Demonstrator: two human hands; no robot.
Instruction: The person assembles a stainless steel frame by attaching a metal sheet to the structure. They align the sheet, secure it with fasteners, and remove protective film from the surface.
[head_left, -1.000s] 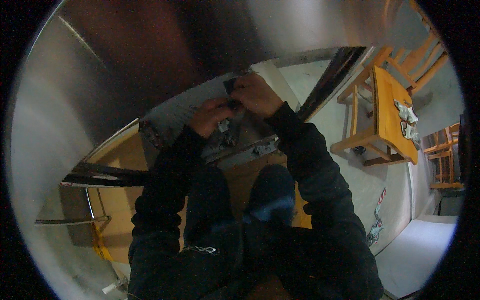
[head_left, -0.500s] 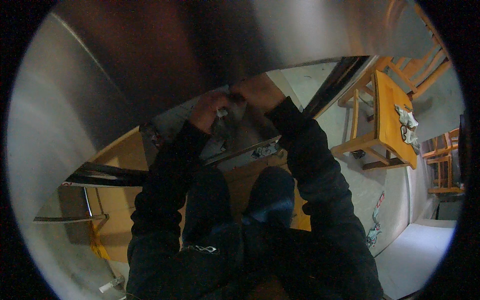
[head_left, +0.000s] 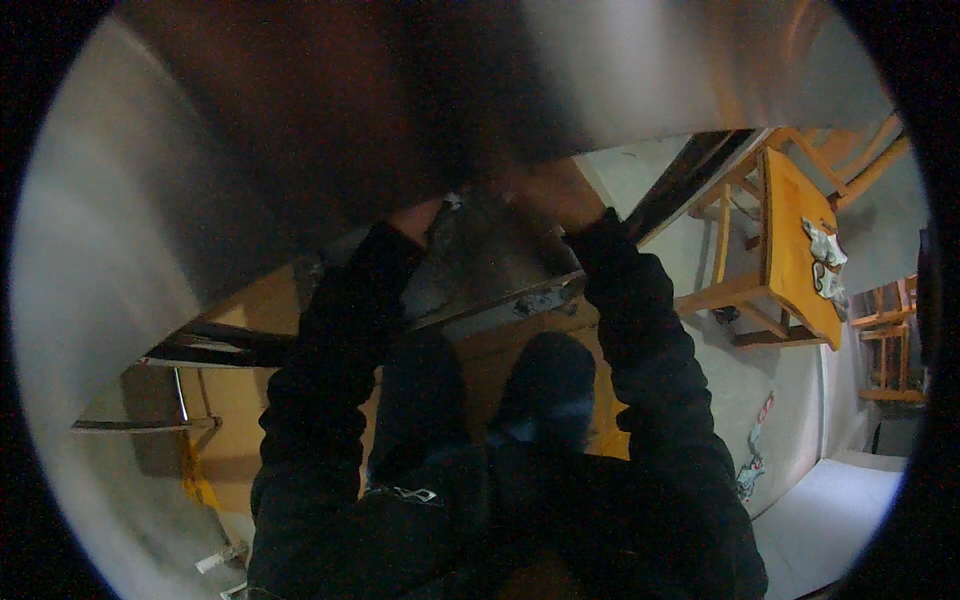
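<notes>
A large, shiny metal surface [head_left: 330, 110] fills the upper part of the view and overhangs my hands. My left hand [head_left: 416, 219] reaches up under its lower edge, so the fingers are mostly hidden. Beside it shows a small whitish piece [head_left: 455, 201], too dim to name; whether the hand holds it is unclear. My right hand [head_left: 562, 196] is to the right, apart from the left, over a dark grey recess [head_left: 480, 255]. Motion smears its fingers, and any object in them cannot be made out.
A pale strip with a dark edge [head_left: 500, 308] crosses in front of my knees. Brown boards [head_left: 237, 405] lie at lower left. On the right stands a wooden chair [head_left: 790, 255] with white gloves [head_left: 825, 255] on its seat. A white box-like surface [head_left: 835, 510] is at lower right.
My hands, close together before, are now farther apart. The right has moved right, and the left has gone farther under the metal edge. The view has shifted slightly.
</notes>
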